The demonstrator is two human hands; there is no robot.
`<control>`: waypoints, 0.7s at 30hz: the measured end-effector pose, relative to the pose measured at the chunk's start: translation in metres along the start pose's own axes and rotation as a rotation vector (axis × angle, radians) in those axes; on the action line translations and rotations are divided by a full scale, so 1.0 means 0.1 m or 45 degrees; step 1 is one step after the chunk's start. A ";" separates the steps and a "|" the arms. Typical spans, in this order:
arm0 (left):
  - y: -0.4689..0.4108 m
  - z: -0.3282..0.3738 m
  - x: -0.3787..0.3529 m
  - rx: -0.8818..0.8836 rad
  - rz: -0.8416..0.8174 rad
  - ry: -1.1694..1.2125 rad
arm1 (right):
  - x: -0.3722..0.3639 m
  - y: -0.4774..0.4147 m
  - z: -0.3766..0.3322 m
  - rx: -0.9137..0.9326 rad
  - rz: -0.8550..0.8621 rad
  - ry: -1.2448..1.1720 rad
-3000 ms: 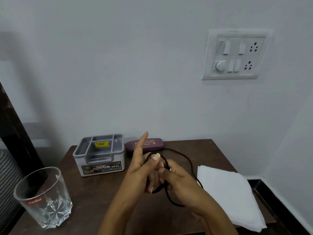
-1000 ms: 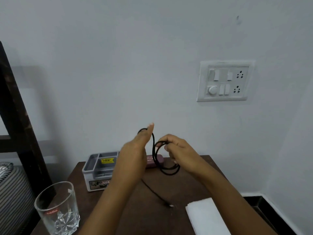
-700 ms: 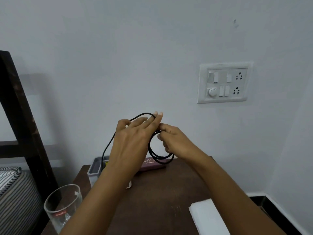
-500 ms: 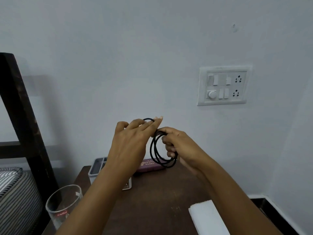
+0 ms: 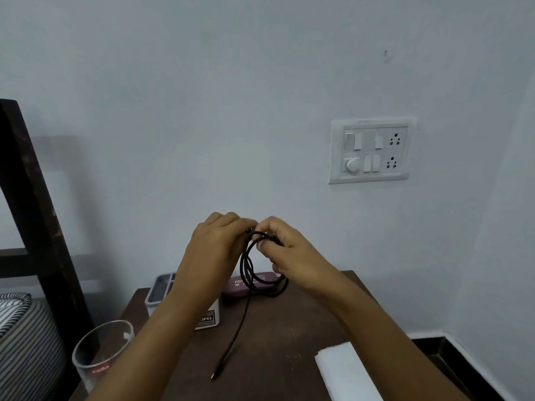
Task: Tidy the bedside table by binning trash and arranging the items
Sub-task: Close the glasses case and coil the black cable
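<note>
A black cable [image 5: 248, 266] hangs in several loops above the dark wooden bedside table [image 5: 278, 337]. My left hand [image 5: 215, 250] and my right hand [image 5: 285, 251] both pinch the top of the coil, fingertips touching. One loose end of the cable drops down, and its plug tip [image 5: 215, 371] lies on the table. Behind the coil lies a maroon spectacle case [image 5: 238, 286]. A grey compartment organiser [image 5: 162, 290] stands at the back left, partly hidden by my left forearm.
An empty drinking glass [image 5: 100, 351] stands at the table's front left corner. A folded white tissue [image 5: 347, 371] lies at the front right. A switch and socket panel [image 5: 372, 151] is on the wall. A dark bed frame [image 5: 31, 198] and striped bedding [image 5: 20, 337] are at the left.
My hands raised the cable off the table and wound it into loops. Since half a second ago my left fingers have closed onto the coil's top, and a loose end hangs down to the table.
</note>
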State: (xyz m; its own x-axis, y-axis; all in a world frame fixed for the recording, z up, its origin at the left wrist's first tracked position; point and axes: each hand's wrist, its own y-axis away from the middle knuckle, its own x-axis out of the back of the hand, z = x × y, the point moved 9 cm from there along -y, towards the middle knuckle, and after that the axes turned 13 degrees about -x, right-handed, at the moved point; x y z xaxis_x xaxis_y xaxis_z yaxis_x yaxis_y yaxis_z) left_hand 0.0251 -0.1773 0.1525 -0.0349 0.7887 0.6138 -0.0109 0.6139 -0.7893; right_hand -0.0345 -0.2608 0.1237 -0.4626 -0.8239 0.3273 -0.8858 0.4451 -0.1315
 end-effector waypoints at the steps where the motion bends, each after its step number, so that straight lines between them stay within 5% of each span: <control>1: 0.01 -0.04 -0.02 0.044 0.010 0.087 | 0.02 0.03 -0.05 0.059 0.077 0.101; 9: 0.02 -0.22 -0.12 0.396 -0.183 0.939 | -0.15 0.16 -0.31 0.484 0.181 0.483; 15: 0.21 -0.21 -0.26 0.512 -0.525 1.100 | -0.21 0.17 -0.32 0.483 0.271 0.528; 21: 0.34 0.08 -0.56 0.947 -0.183 1.715 | -0.25 0.10 -0.24 0.348 0.316 0.477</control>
State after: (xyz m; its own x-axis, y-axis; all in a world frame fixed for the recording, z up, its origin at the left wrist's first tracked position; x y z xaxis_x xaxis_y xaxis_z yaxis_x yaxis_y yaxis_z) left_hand 0.0187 -0.2008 0.0909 0.9022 0.4232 -0.0830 -0.4275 0.8522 -0.3016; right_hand -0.0308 -0.2270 0.1363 -0.6593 -0.5010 0.5606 -0.7515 0.4622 -0.4707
